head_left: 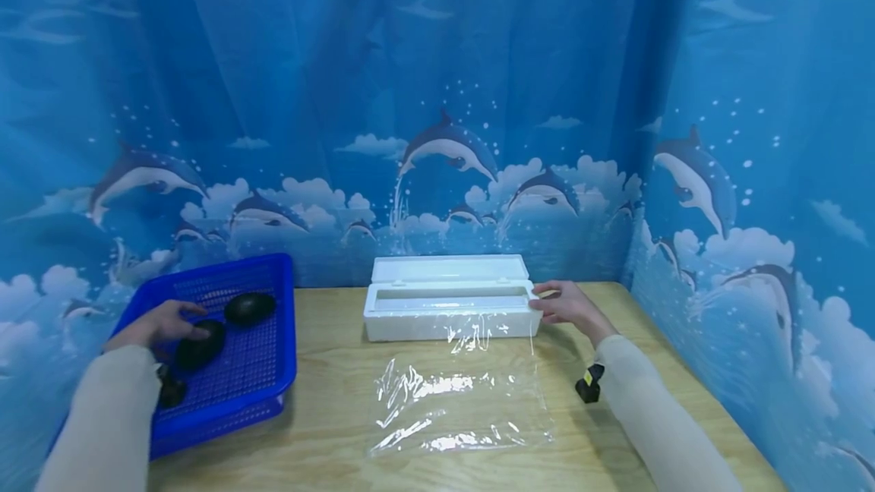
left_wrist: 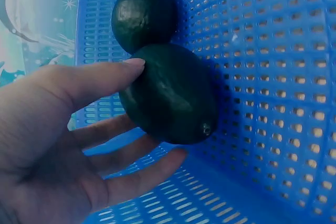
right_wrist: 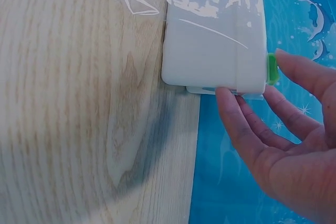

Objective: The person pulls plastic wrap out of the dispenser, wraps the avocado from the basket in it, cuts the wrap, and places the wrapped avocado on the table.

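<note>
Inside the blue basket (head_left: pixel 290 340), my left hand (head_left: pixel 164 325) holds a dark green avocado (left_wrist: pixel 170 95), its thumb on top and the other fingers around the lower side. A second avocado (head_left: pixel 250 309) lies against the first. At the right end of a white cling film box (head_left: pixel 451 325), my right hand (head_left: pixel 567 306) touches the corner with its fingertips. Its thumb rests by a small green slider (right_wrist: pixel 272 69) on the box edge. A clear sheet of cling film (head_left: pixel 465 408) runs from the box toward me over the table.
The wooden table (head_left: pixel 335 386) ends at a blue curtain (head_left: pixel 328 135) with dolphins, behind and at the right. The box's lid (head_left: pixel 447 269) stands raised at the back. A black wrist camera (head_left: pixel 589 383) sits under the right sleeve.
</note>
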The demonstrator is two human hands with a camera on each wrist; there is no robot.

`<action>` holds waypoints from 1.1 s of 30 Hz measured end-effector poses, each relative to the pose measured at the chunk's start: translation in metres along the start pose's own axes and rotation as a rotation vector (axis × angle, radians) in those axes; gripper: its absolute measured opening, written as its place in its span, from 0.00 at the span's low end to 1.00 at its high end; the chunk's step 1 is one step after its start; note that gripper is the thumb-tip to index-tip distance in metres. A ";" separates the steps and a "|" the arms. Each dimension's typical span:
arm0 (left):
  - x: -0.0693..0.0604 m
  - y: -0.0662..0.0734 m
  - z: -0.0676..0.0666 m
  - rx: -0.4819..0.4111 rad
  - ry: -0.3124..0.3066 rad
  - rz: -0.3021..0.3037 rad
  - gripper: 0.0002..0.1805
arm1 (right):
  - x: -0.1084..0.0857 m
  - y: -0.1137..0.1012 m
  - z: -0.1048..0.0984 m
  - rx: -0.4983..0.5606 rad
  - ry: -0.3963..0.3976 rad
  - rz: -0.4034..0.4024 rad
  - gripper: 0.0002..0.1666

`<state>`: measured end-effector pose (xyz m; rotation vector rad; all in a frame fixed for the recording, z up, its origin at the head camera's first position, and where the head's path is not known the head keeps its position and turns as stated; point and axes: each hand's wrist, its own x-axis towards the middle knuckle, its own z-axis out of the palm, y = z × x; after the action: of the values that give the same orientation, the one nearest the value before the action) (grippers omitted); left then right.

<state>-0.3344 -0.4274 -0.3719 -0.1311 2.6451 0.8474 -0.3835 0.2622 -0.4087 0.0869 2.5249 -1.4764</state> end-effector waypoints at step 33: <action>-0.028 0.047 -0.018 0.112 0.023 0.245 0.35 | -0.003 0.004 -0.006 0.120 -0.078 0.002 0.36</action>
<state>-0.3232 -0.4002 -0.3224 0.2173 2.7608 0.7715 -0.3803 0.2698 -0.4088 0.0497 2.3740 -1.5975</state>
